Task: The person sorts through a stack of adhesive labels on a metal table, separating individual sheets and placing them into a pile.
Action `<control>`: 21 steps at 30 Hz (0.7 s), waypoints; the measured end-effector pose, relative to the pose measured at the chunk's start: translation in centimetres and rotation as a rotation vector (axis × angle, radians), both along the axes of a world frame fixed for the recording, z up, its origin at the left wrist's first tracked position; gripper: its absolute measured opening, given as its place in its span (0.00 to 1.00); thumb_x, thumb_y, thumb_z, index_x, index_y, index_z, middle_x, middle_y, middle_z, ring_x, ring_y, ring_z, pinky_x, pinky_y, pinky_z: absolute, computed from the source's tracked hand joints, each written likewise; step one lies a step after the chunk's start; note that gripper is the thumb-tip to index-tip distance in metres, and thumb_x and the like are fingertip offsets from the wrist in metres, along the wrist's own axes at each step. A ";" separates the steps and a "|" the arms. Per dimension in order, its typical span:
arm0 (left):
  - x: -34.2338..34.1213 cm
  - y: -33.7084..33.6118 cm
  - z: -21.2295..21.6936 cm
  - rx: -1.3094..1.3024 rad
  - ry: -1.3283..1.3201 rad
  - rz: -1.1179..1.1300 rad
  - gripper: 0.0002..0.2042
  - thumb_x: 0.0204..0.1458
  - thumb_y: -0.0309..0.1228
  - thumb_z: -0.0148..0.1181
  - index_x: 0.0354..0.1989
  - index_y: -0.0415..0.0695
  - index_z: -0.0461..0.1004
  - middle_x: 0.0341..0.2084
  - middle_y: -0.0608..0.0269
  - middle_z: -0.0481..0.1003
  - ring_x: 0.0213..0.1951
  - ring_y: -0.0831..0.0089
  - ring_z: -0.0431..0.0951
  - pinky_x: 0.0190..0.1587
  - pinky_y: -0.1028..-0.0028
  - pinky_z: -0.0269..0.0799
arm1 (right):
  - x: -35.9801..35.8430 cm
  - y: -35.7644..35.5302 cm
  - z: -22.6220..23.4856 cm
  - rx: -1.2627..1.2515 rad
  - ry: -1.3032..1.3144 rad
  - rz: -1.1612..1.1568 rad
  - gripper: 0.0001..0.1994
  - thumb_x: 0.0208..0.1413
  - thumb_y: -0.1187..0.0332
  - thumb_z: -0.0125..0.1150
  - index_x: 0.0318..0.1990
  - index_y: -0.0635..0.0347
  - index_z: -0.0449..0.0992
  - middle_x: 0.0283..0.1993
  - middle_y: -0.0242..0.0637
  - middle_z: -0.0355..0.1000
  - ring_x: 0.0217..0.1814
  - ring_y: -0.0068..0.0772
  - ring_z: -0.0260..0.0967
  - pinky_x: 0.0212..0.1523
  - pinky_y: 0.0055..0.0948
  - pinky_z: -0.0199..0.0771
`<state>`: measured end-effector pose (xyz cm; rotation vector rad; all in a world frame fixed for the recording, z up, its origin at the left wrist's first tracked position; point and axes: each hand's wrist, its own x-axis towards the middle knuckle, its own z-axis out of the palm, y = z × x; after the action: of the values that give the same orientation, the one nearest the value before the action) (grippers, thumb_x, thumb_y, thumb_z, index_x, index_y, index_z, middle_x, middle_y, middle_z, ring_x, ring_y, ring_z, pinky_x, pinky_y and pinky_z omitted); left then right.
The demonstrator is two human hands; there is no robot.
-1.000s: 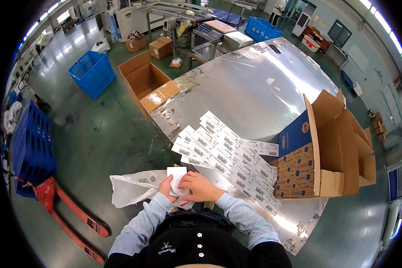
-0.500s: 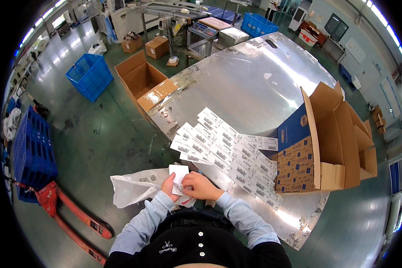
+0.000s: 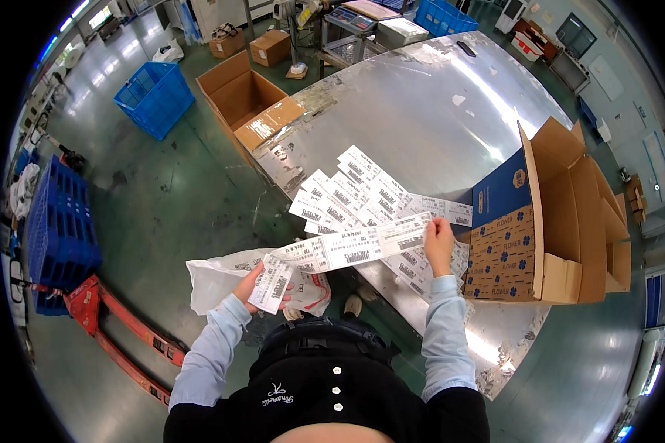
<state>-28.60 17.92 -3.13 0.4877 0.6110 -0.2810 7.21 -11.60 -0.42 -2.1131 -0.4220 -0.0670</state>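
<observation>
I have both arms out in the lower middle of the frame, and a long strip of white labels (image 3: 347,247) is stretched between them. My left hand (image 3: 255,284) is closed on the strip's lower left end, where the last label hangs down over a white plastic bag (image 3: 214,277) that the same hand is also touching. My right hand (image 3: 440,240) pinches the strip's upper right end, just above the near edge of the shiny metal tabletop (image 3: 436,103).

Under and behind the strip, many more label sheets (image 3: 355,188) lie spread in overlapping rows across the tabletop at frame centre. Just right of my right hand stands an open cardboard box (image 3: 561,214) with a blue, flower-printed side, its flaps up; it crowds that hand closely.

On the green floor in the upper left of the frame I see an open brown carton (image 3: 247,100) against the tabletop's far corner, a blue plastic crate (image 3: 155,96) beyond it, and a stack of blue crates (image 3: 59,221) at the left edge. A red pallet jack (image 3: 118,328) lies in the lower left, near my left elbow
</observation>
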 end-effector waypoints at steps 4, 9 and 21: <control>-1.5 0.6 0.7 0.094 0.084 -0.134 0.32 0.59 0.57 0.34 0.63 0.45 0.55 0.52 0.41 0.67 0.48 0.45 0.73 0.46 0.44 0.71 | 1.5 -2.9 -1.1 -0.119 -0.008 -0.072 0.07 0.55 0.70 0.54 0.35 0.65 0.71 0.30 0.46 0.73 0.31 0.44 0.71 0.34 0.36 0.70; -2.4 0.9 0.3 0.113 0.246 -0.021 0.32 0.58 0.56 0.40 0.63 0.46 0.55 0.52 0.42 0.67 0.47 0.46 0.74 0.45 0.43 0.72 | 3.2 -5.5 -2.5 -0.191 0.020 -0.135 0.06 0.55 0.70 0.54 0.35 0.63 0.72 0.31 0.46 0.74 0.32 0.47 0.72 0.35 0.38 0.70; -2.9 2.5 -1.6 0.436 0.377 -0.274 0.28 0.61 0.54 0.30 0.57 0.45 0.60 0.38 0.49 0.75 0.29 0.58 0.80 0.26 0.61 0.79 | 1.4 -5.3 1.0 -0.614 -0.279 -0.192 0.09 0.51 0.69 0.59 0.39 0.59 0.74 0.43 0.45 0.71 0.49 0.48 0.65 0.48 0.43 0.64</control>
<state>-31.50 20.44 -4.70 0.9542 0.9830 -0.5100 8.62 -16.92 0.56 -2.7618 -0.4395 -0.3904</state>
